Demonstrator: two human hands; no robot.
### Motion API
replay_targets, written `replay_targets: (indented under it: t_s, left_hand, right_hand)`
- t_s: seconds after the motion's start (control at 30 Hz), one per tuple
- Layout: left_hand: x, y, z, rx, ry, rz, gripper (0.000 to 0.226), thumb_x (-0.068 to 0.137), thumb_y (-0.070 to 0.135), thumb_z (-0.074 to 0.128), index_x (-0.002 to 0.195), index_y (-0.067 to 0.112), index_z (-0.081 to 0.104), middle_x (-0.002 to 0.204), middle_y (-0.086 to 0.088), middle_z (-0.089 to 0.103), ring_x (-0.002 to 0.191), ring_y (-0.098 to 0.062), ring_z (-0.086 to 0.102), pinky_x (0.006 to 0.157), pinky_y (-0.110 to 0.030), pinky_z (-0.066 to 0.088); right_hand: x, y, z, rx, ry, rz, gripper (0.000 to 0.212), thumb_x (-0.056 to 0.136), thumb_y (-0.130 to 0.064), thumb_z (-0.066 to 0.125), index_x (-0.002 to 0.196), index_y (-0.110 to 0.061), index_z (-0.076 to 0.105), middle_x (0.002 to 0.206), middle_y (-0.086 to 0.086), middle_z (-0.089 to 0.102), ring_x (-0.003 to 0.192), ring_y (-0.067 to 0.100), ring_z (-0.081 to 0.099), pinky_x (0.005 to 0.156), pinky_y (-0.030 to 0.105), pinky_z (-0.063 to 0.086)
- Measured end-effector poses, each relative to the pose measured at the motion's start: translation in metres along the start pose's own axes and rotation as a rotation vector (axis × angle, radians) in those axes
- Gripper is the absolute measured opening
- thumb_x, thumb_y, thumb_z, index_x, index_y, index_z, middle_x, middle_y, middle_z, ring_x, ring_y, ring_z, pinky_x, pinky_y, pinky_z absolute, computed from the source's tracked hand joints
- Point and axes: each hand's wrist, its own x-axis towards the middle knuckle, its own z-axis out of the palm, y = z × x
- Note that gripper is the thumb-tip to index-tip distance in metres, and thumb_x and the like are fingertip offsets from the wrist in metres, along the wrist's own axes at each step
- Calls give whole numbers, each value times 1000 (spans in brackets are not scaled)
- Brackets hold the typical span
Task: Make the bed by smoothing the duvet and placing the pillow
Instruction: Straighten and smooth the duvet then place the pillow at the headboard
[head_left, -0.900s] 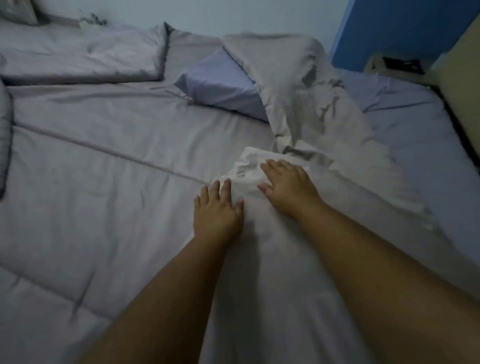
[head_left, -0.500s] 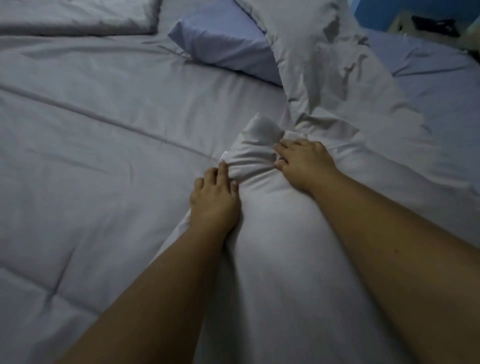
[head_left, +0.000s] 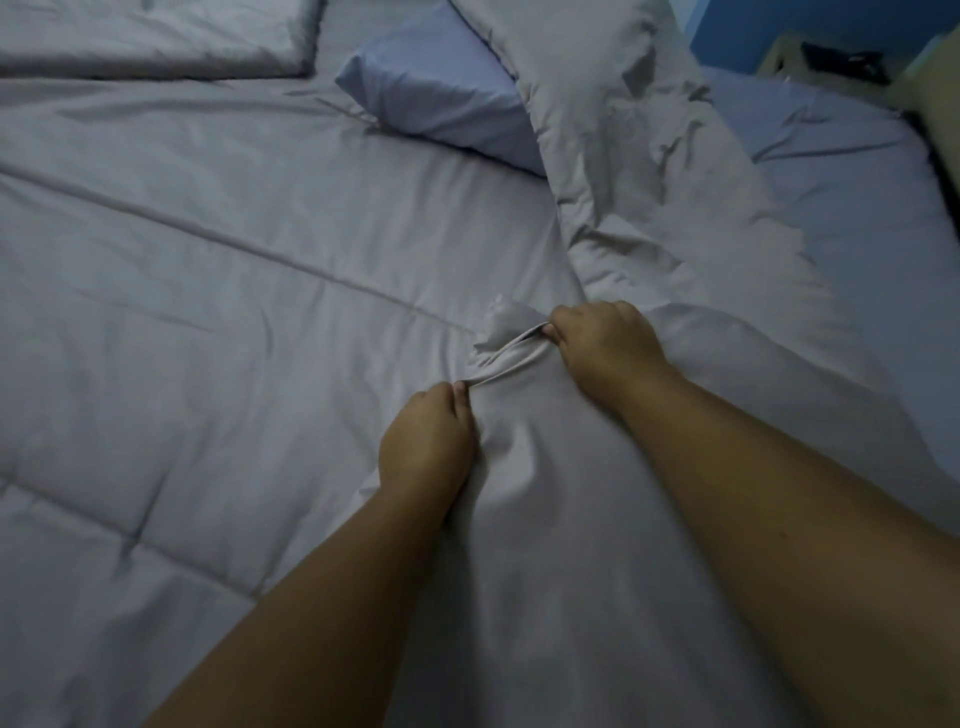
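On bed (head_left: 857, 208), left hand (head_left: 423, 447) and right hand (head_left: 605, 343) pinch diagonal duvet hem (head_left: 511, 358).

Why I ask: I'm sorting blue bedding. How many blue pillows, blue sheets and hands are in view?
Blue pillow: 1
Blue sheet: 1
Hands: 2, left hand and right hand, both gripping grey fabric
Total: 4

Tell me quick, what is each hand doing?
Left hand: closed, pinching the duvet edge.
Right hand: closed, gripping the same duvet edge.
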Motion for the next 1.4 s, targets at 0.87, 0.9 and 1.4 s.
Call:
replay_targets:
  t_s: [0.87, 0.9, 1.4]
  left_hand:
    - [-319, 142, -48, -223, -263, -83, 44, 100, 32, 30, 106, 4, 63, 112, -20, 65, 104, -34, 59, 86, -33, 44]
    - [-336, 146, -45, -213, -276, -88, 44, 100, 31, 30, 107, 3, 64, 113, -21, 65, 105, -34, 58, 87, -32, 43]
    - [-528, 176, 13, -45, -691, -123, 43, 102, 29, 28, 120, 7, 60, 126, -18, 59, 115, -31, 55, 97, -31, 41]
  right_hand:
    - [-251, 36, -249, -142, -705, 43, 43, 99, -44, 33, 120, -15, 56, 129, 14, 57, 118, 31, 53, 93, 36, 39]
    - [-267, 38, -257, -146, -723, 35, 44, 99, -45, 32, 121, -15, 56, 129, 14, 57, 118, 31, 53, 93, 36, 39]
    - [-467, 66, -271, -98, -1032, -66, 45, 96, -46, 38, 115, -13, 63, 121, 12, 62, 106, 30, 57, 88, 37, 42]
